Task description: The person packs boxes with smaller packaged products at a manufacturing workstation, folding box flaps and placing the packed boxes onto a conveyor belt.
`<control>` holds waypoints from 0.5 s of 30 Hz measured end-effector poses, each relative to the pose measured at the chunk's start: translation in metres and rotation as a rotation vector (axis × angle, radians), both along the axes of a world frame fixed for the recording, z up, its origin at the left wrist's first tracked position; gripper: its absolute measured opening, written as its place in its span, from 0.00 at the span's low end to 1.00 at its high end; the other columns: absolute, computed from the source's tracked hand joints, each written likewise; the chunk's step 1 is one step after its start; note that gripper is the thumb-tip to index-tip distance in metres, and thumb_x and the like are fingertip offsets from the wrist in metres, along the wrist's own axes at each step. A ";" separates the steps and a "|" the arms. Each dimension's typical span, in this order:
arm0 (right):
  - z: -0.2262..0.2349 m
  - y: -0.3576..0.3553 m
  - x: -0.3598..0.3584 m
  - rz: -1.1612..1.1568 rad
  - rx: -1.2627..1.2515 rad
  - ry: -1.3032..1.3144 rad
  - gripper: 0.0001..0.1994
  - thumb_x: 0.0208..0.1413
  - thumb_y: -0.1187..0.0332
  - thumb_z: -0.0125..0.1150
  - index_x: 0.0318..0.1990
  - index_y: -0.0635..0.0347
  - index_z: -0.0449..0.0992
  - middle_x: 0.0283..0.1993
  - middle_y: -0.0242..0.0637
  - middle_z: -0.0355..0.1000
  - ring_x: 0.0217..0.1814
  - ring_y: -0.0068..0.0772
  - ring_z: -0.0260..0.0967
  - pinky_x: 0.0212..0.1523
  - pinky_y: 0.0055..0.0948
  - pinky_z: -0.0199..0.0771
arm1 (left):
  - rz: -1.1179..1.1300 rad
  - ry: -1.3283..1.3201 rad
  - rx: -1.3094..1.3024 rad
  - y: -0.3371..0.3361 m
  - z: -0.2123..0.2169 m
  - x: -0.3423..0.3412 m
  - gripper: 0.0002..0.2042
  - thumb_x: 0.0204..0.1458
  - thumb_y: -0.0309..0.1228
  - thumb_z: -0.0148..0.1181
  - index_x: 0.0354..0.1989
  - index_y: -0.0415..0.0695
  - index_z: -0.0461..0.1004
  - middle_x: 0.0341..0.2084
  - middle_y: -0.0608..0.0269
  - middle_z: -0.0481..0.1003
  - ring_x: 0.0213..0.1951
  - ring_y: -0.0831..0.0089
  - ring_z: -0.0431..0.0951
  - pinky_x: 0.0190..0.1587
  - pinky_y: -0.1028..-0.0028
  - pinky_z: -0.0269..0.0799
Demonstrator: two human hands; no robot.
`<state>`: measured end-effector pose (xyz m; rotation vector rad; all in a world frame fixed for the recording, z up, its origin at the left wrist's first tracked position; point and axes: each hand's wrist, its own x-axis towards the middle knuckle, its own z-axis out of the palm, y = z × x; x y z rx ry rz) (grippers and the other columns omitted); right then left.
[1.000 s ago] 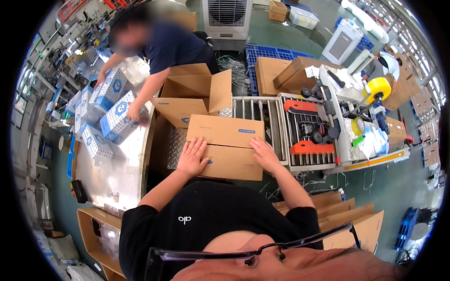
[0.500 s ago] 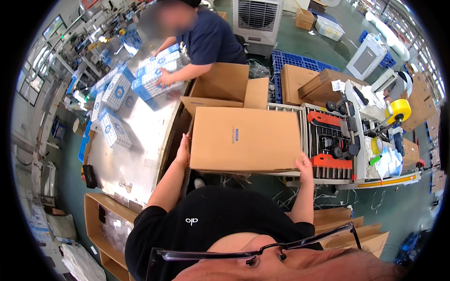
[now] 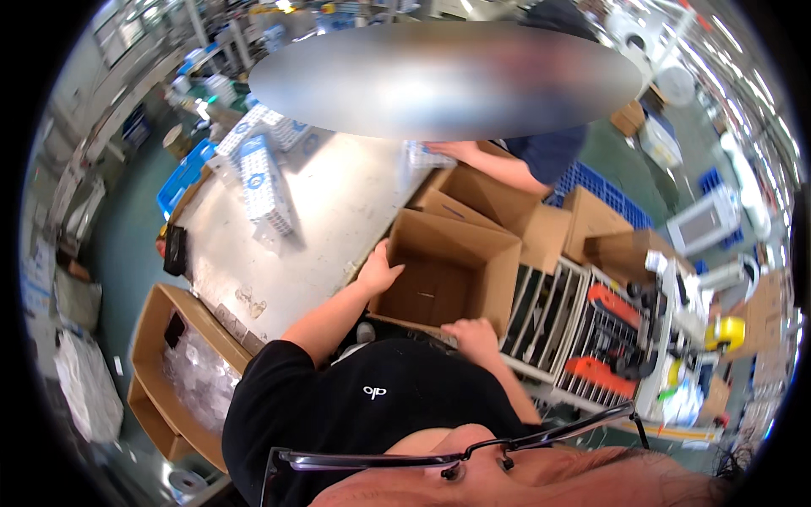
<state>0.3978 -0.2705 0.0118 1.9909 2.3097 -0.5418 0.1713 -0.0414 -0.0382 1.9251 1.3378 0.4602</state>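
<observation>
An open cardboard box (image 3: pixel 456 237) stands in front of me with its mouth up and its bare brown inside in view. My left hand (image 3: pixel 380 270) grips its left wall, the thumb over the edge on the inner side. My right hand (image 3: pixel 473 338) is closed over the near rim, fingers folded on it. Just beyond stands a second open cardboard box (image 3: pixel 486 198). Another person's hand (image 3: pixel 454 149) rests on a blue-and-white package (image 3: pixel 425 155) beside that second box; a blur hides much of this person's surroundings.
To the left is a metal worktable (image 3: pixel 325 220) with several blue-and-white packages (image 3: pixel 263 182). A roller conveyor with an orange-railed taping machine (image 3: pixel 604 338) stands to the right. At lower left, a carton (image 3: pixel 152 355) holds clear plastic. A blue pallet (image 3: pixel 604 198) lies beyond.
The box has turned from showing a closed side to showing its open inside, and sits lower. My right hand has moved from its right corner to its near rim. My view has swung left.
</observation>
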 end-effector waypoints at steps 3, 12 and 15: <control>-0.028 -0.024 -0.028 -0.063 0.203 0.035 0.19 0.55 0.57 0.57 0.55 0.37 0.76 0.56 0.29 0.74 0.55 0.32 0.72 0.60 0.38 0.62 | 0.092 0.040 -0.206 0.060 -0.033 -0.043 0.36 0.54 0.51 0.61 0.64 0.40 0.61 0.54 0.40 0.71 0.56 0.43 0.70 0.58 0.57 0.69; -0.029 0.041 -0.015 -0.446 -0.038 0.659 0.24 0.58 0.61 0.60 0.61 0.62 0.70 0.59 0.46 0.72 0.63 0.44 0.67 0.64 0.37 0.64 | 0.621 0.654 0.478 0.200 0.073 -0.199 0.49 0.43 0.50 0.70 0.73 0.52 0.50 0.69 0.31 0.42 0.68 0.32 0.50 0.67 0.42 0.49; -0.027 0.073 -0.038 -0.490 0.066 0.568 0.24 0.56 0.62 0.64 0.58 0.65 0.72 0.56 0.48 0.73 0.60 0.44 0.70 0.62 0.37 0.68 | 0.445 0.499 0.011 0.244 0.109 -0.242 0.48 0.40 0.38 0.70 0.73 0.56 0.49 0.65 0.34 0.49 0.63 0.36 0.58 0.63 0.50 0.60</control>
